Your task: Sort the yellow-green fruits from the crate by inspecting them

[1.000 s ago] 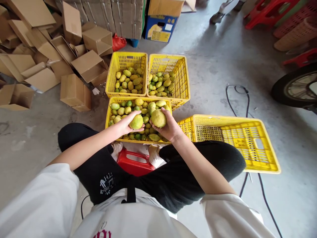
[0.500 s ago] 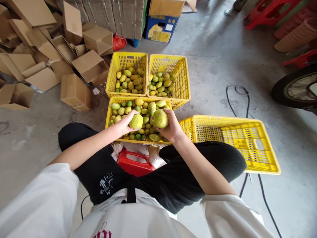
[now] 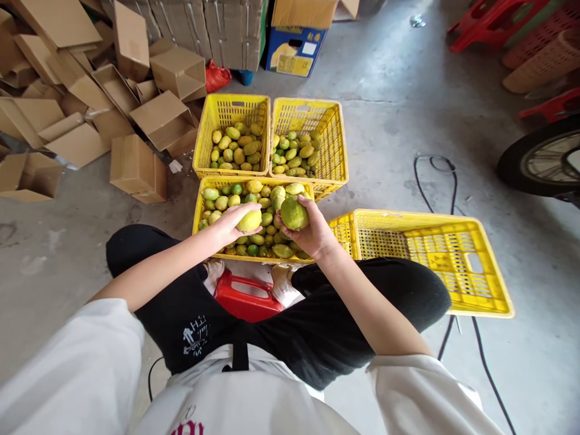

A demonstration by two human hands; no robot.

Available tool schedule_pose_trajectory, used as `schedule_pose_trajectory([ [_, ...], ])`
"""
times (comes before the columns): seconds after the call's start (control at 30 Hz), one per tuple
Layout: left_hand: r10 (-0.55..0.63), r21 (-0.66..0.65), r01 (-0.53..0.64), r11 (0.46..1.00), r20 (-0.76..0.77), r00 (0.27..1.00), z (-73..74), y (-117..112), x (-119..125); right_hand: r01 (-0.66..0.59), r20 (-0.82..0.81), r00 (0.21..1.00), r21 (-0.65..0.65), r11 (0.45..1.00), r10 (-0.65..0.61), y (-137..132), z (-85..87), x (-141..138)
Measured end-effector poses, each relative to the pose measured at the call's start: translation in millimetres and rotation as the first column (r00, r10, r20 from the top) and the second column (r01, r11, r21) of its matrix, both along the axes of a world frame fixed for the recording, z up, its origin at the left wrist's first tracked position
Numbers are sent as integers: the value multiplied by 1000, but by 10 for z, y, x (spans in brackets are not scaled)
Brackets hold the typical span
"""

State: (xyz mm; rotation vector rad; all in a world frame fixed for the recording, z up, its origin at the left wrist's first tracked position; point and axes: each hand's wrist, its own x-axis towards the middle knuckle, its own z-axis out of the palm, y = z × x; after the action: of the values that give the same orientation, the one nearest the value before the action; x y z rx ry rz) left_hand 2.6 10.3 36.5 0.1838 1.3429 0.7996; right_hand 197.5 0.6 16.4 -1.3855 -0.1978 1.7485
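**A:** Your left hand (image 3: 230, 222) has its fingers curled over a yellow fruit (image 3: 250, 220), and your right hand (image 3: 312, 232) has its fingers wrapped round a greener, rounder fruit (image 3: 294, 213). You hold both just above the heaped near crate (image 3: 198, 208), the one against your knees on the floor (image 3: 399, 121).

**B:** What could go wrong from here?

**A:** I judge the grip on the yellow fruit to be the weak one: it sits mostly on your fingertips, so a loosened finger could let it fall into the pile and bruise. The heap also rises to the crate's rim, so a dropped fruit might roll over the near edge toward the red stool (image 3: 247, 299) between your feet. And the two far crates (image 3: 269, 115) sit side by side, touching, so a careless toss could land in the wrong one.

**B:** What has changed since a second ago?

**A:** Your right hand has turned its fruit; a greener face shows now where a paler yellow one showed. Your left hand has rolled over the top of its fruit. The empty crate (image 3: 493, 290) beside your right knee has not moved.
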Motion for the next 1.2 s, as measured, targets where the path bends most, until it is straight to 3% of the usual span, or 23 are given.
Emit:
schedule_pose_trajectory([
  [0.1, 57, -57, -58, 997, -16, 998, -30, 13, -14, 12, -28, 1000, 0, 1000, -12, 6, 0, 6],
  [0.4, 99, -219, -86, 972, 49, 994, -36, 40, -1, 33, -151, 988, -37, 999, -38, -13, -79, 3],
  [0.6, -9, -47, 10, 999, 17, 1000, -33, 10, -13, 73, -130, 989, -1, 997, -72, -29, -63, -13],
  [0.77, 40, 43, -39, 998, -24, 999, 31, -3, -1, 62, -64, 996, 42, 997, -60, -22, -13, -8],
  [0.93, 60, -57, -64, 996, -65, 996, 31, 16, 13, 63, -71, 995, -51, 997, -67, -19, 40, -29],
  [1.2, 87, -224, -61, 973, 109, 990, -41, 51, 1, 61, -24, 998, -39, 997, -62, -7, 48, -39],
])
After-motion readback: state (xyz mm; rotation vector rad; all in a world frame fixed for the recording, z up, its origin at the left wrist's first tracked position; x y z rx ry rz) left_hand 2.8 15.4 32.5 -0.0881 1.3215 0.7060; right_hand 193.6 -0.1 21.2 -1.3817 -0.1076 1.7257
